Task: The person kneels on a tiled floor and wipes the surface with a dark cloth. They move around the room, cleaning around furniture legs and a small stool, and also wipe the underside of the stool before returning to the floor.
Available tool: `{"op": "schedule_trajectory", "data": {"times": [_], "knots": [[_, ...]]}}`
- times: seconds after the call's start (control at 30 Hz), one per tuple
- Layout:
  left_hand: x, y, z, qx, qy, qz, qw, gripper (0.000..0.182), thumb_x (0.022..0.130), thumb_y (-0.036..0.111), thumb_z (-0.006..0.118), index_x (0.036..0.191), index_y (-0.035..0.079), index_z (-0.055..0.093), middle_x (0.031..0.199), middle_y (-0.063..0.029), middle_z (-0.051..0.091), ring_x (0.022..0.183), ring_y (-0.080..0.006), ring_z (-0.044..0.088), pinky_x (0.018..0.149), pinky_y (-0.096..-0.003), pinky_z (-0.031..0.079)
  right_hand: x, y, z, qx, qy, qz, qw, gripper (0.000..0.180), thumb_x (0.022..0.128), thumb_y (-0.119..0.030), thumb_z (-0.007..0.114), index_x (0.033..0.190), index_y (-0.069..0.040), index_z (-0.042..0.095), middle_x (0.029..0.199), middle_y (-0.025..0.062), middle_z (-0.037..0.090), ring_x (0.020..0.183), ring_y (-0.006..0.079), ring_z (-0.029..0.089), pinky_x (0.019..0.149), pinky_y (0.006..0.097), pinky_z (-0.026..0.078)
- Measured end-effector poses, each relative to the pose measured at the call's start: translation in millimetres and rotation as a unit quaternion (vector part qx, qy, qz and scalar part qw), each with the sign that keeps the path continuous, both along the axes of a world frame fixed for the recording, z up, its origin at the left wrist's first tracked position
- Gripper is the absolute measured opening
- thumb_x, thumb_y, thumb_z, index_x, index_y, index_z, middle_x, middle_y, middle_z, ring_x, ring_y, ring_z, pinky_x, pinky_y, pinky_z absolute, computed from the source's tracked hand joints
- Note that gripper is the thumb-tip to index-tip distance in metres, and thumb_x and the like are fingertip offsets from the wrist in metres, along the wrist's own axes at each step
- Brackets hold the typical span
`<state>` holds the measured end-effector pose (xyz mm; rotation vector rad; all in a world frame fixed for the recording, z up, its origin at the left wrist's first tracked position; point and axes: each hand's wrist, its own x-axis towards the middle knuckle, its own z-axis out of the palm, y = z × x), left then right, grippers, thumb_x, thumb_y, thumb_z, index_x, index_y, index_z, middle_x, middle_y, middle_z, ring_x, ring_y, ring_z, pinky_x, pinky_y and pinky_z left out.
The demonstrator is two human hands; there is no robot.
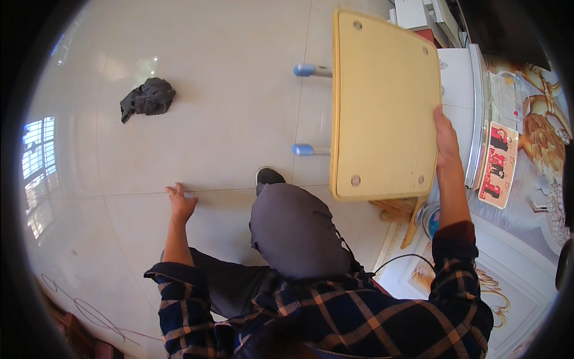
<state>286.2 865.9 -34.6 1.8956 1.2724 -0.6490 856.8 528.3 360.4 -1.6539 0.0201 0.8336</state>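
Observation:
My right hand (446,137) lies along the right edge of a yellow stool or small table top (385,107), its thumb on the rim; how far the fingers curl beneath is hidden. Two metal legs with blue end caps stick out to the left from under the top. My left hand (181,202) is held over the tiled floor, fingers spread, with nothing in it. Farther up on the floor lies a crumpled dark grey cloth (150,98), apart from both hands.
A white cabinet (455,80) stands beyond the yellow top. A wooden stool (397,211) and a round container (432,220) are by the wall. My bent knee (296,233) and dark shoe (269,177) are in the middle. A thin cable (94,314) lies at lower left.

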Motion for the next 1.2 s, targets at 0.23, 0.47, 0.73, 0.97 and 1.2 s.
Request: {"op": "schedule_trajectory", "data": {"times": [0.23,0.47,0.73,0.97,1.2], "knots": [[-5.9,4.0,7.0,-0.032,-0.062,0.000,0.998,0.105,0.082,0.022,0.082,0.164,0.002,0.020,0.166,-0.0411,0.000,0.151,-0.0619,0.015,0.125,-0.0535,0.027,-77.6,-122.1,1.4,-0.103,-0.015,-0.038,0.994,0.052,0.108,-0.041,0.056,0.140,0.001,0.056,0.128,0.0101,0.069,0.108,0.0197,0.069,0.090,0.0346,0.059],[-2.1,-0.5,9.1,-0.039,-0.055,-0.008,0.998,0.102,0.083,0.020,0.080,0.164,0.002,0.020,0.166,-0.0413,0.000,0.153,-0.0579,0.016,0.125,-0.0509,0.028,-139.1,-215.5,-14.9,-0.048,0.049,-0.078,0.995,0.061,0.106,-0.048,0.057,0.146,-0.002,0.052,0.136,0.0105,0.066,0.116,0.0230,0.067,0.097,0.0390,0.057],[-7.1,12.5,19.2,-0.054,-0.048,-0.023,0.997,0.099,0.085,0.023,0.079,0.164,0.003,0.023,0.166,-0.0394,0.006,0.153,-0.0505,0.024,0.123,-0.0462,0.033,-158.6,-309.7,-49.3,-0.063,0.128,-0.151,0.978,0.062,0.103,-0.047,0.062,0.150,-0.007,0.050,0.144,0.0092,0.062,0.131,0.0280,0.058,0.113,0.0464,0.047],[-16.5,31.4,14.5,-0.039,-0.051,-0.044,0.997,0.089,0.087,0.026,0.077,0.160,0.000,0.034,0.163,-0.0401,0.019,0.150,-0.0490,0.032,0.121,-0.0450,0.037,-161.9,-318.3,-53.9,-0.105,0.184,-0.211,0.954,0.057,0.102,-0.043,0.065,0.145,-0.007,0.054,0.140,0.0104,0.063,0.128,0.0288,0.060,0.110,0.0450,0.047],[18.5,15.7,16.0,-0.042,-0.008,0.007,0.999,0.085,0.087,0.030,0.076,0.157,-0.001,0.039,0.164,-0.0402,0.017,0.152,-0.0479,0.030,0.122,-0.0443,0.035,-104.1,-289.8,-3.3,-0.541,-0.283,-0.024,0.791,0.022,0.097,-0.018,0.073,0.113,-0.002,0.072,0.106,0.0046,0.074,0.092,0.0179,0.069,0.084,0.0322,0.055]]}}
